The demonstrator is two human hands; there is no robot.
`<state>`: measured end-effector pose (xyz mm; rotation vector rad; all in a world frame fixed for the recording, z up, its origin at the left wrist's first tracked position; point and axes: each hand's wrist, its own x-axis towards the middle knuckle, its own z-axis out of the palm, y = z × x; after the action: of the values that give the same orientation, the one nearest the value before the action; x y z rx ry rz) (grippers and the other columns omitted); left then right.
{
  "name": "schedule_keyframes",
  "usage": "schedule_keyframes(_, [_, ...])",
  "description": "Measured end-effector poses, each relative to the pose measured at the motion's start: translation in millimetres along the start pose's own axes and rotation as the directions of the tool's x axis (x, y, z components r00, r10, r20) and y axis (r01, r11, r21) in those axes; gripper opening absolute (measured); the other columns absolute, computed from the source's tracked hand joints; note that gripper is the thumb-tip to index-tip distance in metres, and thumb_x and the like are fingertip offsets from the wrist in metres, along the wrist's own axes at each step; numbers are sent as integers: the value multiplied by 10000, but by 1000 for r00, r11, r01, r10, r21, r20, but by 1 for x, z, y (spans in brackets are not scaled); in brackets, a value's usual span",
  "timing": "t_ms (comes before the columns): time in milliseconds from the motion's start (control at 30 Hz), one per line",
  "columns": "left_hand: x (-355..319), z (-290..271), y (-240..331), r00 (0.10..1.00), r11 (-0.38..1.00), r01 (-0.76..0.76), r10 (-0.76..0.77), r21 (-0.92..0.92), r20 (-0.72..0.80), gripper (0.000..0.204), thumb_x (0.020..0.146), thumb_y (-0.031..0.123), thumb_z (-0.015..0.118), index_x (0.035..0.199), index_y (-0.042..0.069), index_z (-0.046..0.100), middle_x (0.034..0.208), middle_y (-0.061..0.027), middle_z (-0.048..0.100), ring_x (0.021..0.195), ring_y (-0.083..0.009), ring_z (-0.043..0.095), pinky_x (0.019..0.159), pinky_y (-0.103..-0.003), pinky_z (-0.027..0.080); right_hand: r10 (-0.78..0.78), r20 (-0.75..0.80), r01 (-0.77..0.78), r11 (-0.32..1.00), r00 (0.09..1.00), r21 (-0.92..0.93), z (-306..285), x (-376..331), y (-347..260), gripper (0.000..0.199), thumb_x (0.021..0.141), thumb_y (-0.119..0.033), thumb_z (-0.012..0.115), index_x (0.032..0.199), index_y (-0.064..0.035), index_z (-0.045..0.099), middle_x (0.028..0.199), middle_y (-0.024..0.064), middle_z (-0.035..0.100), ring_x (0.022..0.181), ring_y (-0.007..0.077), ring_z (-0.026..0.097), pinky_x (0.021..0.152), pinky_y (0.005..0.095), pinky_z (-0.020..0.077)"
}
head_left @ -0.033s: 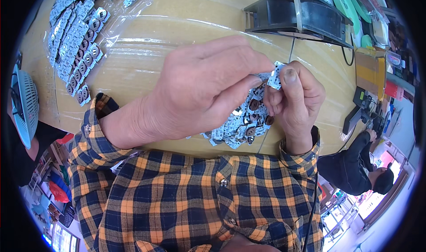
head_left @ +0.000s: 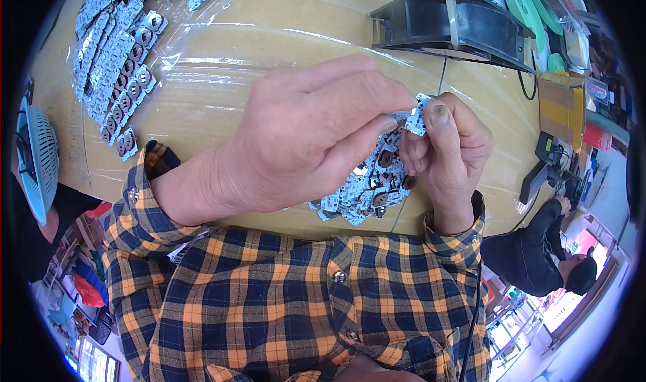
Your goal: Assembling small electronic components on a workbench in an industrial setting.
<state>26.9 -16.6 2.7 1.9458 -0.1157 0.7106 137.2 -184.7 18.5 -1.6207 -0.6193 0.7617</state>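
A small white-and-blue circuit board (head_left: 418, 116) is pinched upright between the thumb and curled fingers of my right hand (head_left: 449, 136). My left hand (head_left: 316, 126) reaches across from the left, its index fingertip touching the board's left edge. Between its thumb and index finger shows a bluish bit of board; whether it belongs to the same piece I cannot tell. Just under both hands lies a heap of similar circuit boards (head_left: 356, 197), several with round dark parts on them. My left hand covers part of that heap.
Rows of joined circuit boards (head_left: 118, 65) lie on clear plastic at the far left. A black fan (head_left: 451, 22) stands at the back right, beside a cardboard box (head_left: 562, 109). A blue plastic basket (head_left: 39, 160) is at the left edge. Another person (head_left: 531, 254) is at the right.
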Motion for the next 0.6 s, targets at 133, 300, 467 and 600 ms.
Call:
schedule_keyframes(133, [-4, 5, 1, 997, 996, -45, 48, 71, -52, 294, 733, -119, 676, 1008, -19, 646, 783, -118, 636, 635, -217, 618, 544, -287, 470, -17, 28, 17, 1000, 999, -1, -5, -1, 3, 282, 1004, -174, 502, 793, 2, 561, 585, -5, 503, 442, 26, 411, 405, 190, 326])
schedule_keyframes(300, [-4, 4, 1, 999, 996, -29, 33, 82, -40, 293, 731, -125, 669, 1004, -23, 641, 782, -119, 635, 630, -216, 615, 532, -283, 464, -10, 54, 8, 999, 998, 43, -5, -1, 4, 259, 991, -161, 529, 806, 3, 605, 595, -22, 534, 457, 3, 429, 418, 180, 313])
schedule_keyframes(467, [-4, 3, 0, 999, 996, -23, 27, 87, -38, 283, 733, -120, 668, 998, -24, 640, 784, -118, 636, 634, -216, 617, 535, -281, 465, 35, 49, -38, 997, 998, 59, -4, -1, 3, 257, 991, -158, 531, 805, 4, 602, 566, -17, 521, 442, 9, 423, 411, 186, 306])
schedule_keyframes(600, [-1, 1, 1, 998, 998, -7, 11, 62, -62, 275, 730, -115, 670, 989, -25, 641, 792, -124, 640, 646, -218, 625, 544, -281, 470, 51, 58, -60, 986, 997, 158, -4, 0, 4, 257, 991, -154, 529, 804, 7, 601, 553, -11, 514, 431, 16, 420, 406, 188, 303])
